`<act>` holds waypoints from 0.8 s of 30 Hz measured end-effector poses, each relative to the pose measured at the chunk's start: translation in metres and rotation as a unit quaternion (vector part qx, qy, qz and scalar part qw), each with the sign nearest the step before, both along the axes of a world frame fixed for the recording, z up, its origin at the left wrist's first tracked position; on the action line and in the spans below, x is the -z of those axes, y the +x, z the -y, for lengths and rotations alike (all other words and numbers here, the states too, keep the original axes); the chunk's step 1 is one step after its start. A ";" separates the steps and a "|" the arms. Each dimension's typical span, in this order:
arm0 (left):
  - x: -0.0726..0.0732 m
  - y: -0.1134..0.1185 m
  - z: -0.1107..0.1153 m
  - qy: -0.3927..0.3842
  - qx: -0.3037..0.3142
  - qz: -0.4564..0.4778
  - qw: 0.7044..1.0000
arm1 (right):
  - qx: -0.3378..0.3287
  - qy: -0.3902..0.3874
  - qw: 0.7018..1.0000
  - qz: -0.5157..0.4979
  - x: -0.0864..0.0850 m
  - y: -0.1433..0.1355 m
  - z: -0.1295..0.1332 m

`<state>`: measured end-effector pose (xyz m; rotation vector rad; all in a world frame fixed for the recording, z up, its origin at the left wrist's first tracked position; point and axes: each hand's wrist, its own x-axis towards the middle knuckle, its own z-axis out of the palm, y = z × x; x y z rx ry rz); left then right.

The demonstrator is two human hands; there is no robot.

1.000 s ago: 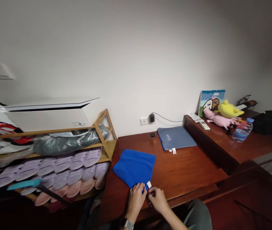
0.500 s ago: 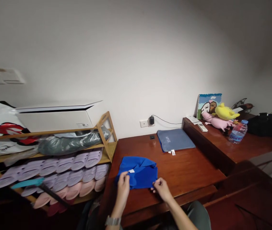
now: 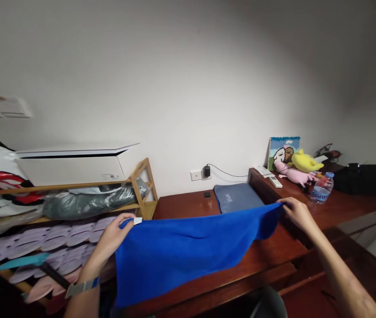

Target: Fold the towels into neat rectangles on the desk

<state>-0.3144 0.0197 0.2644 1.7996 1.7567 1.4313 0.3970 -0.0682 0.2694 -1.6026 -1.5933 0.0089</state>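
A bright blue towel (image 3: 188, 247) hangs stretched out above the front of the wooden desk (image 3: 177, 205). My left hand (image 3: 116, 232) pinches its upper left corner, right beside a small white tag (image 3: 137, 221). At the upper right corner my right hand (image 3: 297, 212) grips the cloth between thumb and fingers. The top edge runs nearly straight between both hands, and the lower part drapes down. A grey-blue folded cloth (image 3: 237, 197) with pale lettering lies behind it on the desk, its front edge hidden by the towel.
On the left stands a wooden rack (image 3: 146, 190) with several lilac slippers (image 3: 55, 238) and a white box (image 3: 71, 168). To the right, a raised desk section bears a water bottle (image 3: 322, 190), a yellow plush toy (image 3: 305, 161) and a pink one (image 3: 292, 173). A black charger (image 3: 206, 170) sits in the wall socket.
The blue towel, bunched on the desk before, is now lifted and spread wide. My hands have moved far apart, left and right, each holding a corner.
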 end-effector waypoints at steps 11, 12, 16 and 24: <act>-0.051 0.048 -0.056 0.046 -0.037 -0.049 0.997 | 0.113 -0.030 0.993 -0.023 -0.027 0.010 -0.065; -0.053 0.048 -0.054 0.072 -0.044 -0.046 0.995 | 0.116 -0.009 0.993 -0.022 -0.028 0.012 -0.068; -0.031 0.036 -0.026 0.128 -0.033 -0.039 0.990 | 0.097 0.051 0.994 -0.026 -0.005 0.020 -0.058; 0.155 0.013 0.048 0.015 0.009 -0.039 0.999 | 0.028 -0.020 0.999 -0.041 0.154 0.012 -0.007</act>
